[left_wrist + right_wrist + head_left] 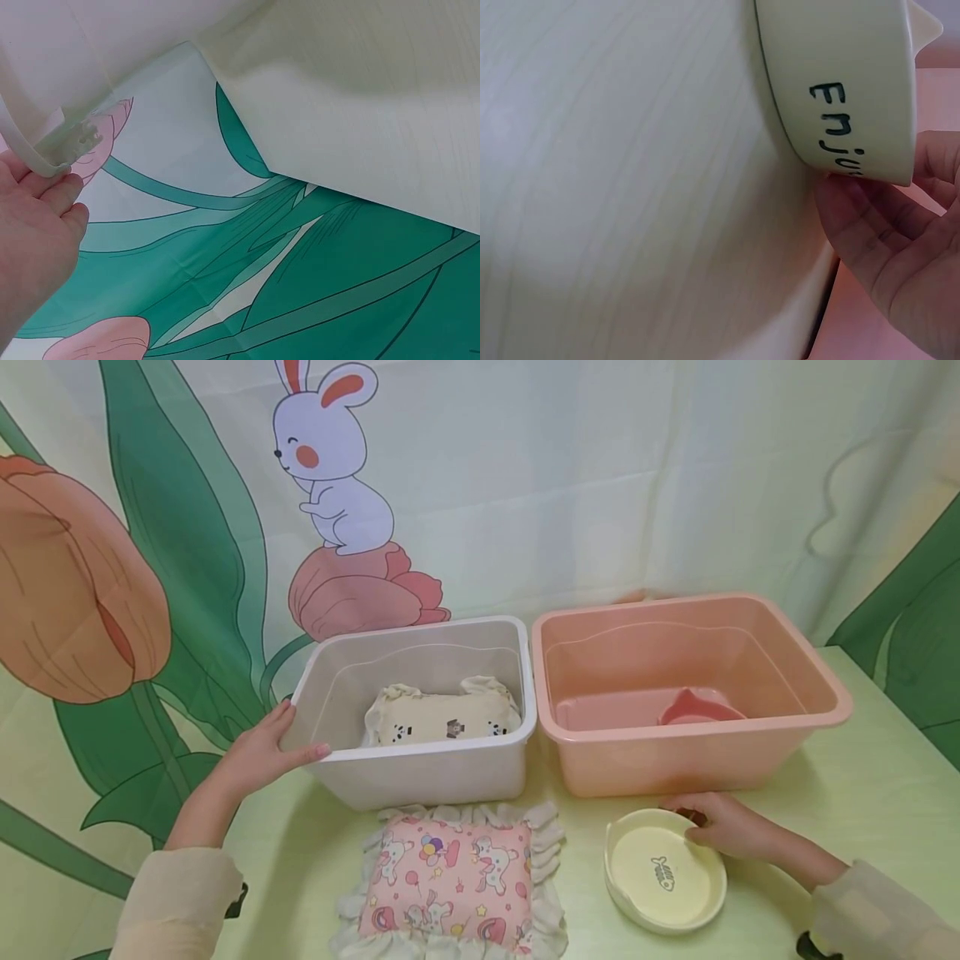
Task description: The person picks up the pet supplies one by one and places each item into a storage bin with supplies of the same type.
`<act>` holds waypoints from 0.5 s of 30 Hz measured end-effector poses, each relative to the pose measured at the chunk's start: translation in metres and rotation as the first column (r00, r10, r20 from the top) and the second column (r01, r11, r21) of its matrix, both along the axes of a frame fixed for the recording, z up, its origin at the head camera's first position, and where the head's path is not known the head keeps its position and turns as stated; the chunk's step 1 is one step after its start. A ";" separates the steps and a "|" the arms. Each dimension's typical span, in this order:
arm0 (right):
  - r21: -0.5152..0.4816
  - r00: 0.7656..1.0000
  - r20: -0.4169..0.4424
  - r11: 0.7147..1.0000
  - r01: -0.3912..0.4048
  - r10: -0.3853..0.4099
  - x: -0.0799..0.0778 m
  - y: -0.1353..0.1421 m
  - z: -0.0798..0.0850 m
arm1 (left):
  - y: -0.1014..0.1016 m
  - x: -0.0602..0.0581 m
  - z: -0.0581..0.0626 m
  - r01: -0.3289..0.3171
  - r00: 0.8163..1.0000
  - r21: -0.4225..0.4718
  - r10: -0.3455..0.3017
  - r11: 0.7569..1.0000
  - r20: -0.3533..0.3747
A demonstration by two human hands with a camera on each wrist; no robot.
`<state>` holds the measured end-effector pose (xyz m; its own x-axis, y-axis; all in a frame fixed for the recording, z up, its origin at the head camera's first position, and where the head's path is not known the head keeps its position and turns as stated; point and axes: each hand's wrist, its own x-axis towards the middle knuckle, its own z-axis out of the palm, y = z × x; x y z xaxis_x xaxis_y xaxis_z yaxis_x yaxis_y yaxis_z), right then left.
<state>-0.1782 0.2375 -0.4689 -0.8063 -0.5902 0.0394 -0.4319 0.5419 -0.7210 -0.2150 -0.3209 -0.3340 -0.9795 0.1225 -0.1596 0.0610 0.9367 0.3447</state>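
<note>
Two separate grips. Left hand [255, 758] at near-left corner of white bin [427, 777]: thumb over rim, fingers curled round side edge. Probably light, slightly flexible plastic; best taken by the rim. Further right, yellow bowl [667, 897] on the table [862, 785], in front of pink bin [675, 764]. Likely rigid, smooth, chippable; pinch wall firmly. Right hand [723, 828] at far-right edge, thumb and fingers nearly closed, pinching bowl wall; forearm [806, 862] angled in from right.
</note>
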 end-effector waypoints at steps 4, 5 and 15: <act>-0.001 1.000 0.003 1.000 0.007 -0.007 0.000 0.000 -0.001 | 0.000 -0.001 0.000 -0.001 1.000 0.003 0.001 1.000 -0.002; -0.001 1.000 0.001 1.000 0.010 -0.010 0.000 0.000 -0.001 | 0.000 -0.001 0.000 -0.001 1.000 0.003 0.001 1.000 -0.002; 0.016 0.999 0.007 0.999 0.038 -0.038 0.000 -0.001 -0.004 | 0.000 0.001 0.000 -0.005 1.000 -0.003 0.005 1.000 0.001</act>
